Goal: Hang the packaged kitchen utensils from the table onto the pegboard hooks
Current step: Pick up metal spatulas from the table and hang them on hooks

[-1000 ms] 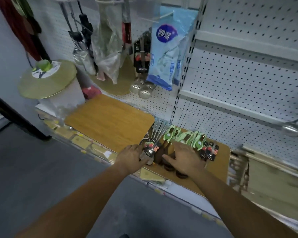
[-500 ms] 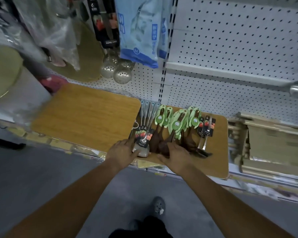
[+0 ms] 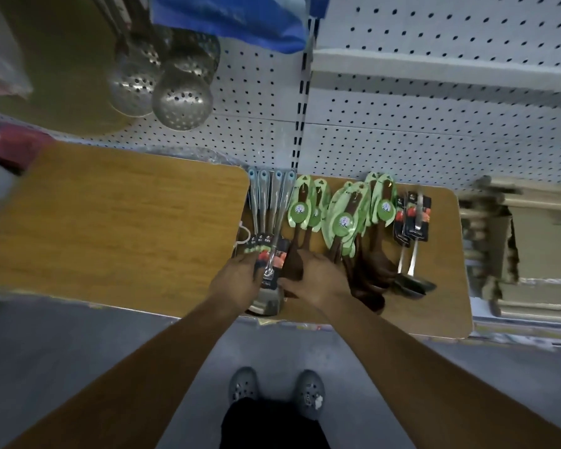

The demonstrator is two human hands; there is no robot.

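Several packaged steel utensils with blue-tipped handles and dark label cards lie in a bunch on the right wooden table. My left hand grips the bunch at its label end from the left. My right hand presses against the same bunch from the right, fingers curled around its lower part. Beside them lie dark wooden spoons in green card packaging, and two steel ladles with black cards farther right. The white pegboard rises behind the table.
A second wooden table stands to the left. Perforated steel skimmers and a blue package hang on the pegboard at upper left. Stacked cardboard sits at right. My shoes show on the grey floor.
The camera has tilted down and come closer to the table. Both hands have closed in on the steel utensil bunch; my right hand shifted left off the wooden spoons.
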